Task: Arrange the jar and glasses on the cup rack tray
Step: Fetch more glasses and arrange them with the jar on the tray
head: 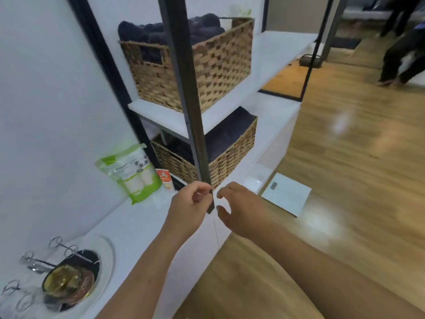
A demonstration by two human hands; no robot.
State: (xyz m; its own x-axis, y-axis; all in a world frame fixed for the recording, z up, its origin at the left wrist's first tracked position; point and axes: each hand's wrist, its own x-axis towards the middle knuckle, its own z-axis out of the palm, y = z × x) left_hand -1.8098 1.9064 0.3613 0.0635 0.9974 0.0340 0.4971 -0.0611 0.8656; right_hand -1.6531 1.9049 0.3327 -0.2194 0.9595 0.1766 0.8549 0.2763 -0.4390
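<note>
At the bottom left a round white tray (108, 254) carries a cup rack with several wire loops (56, 241) around a dark base. A jar (62, 283) with a gold lid stands on it, seen from above. Beside it, at the frame's corner, is a blurred clear glass (31, 295). Both hands are well to the right of the tray, at the foot of a black shelf post (202, 146). My left hand (189, 204) has its fingers curled together with nothing visible in them. My right hand (240, 209) is open, fingers apart and holding nothing.
Two wicker baskets (220, 61) (232, 157) of dark towels fill the white shelves. A green pack (133, 173) and a small red-and-white cup (164, 178) stand on the white counter (138, 224). A white scale (287, 194) lies on the wooden floor. A person's legs (400, 56) show at top right.
</note>
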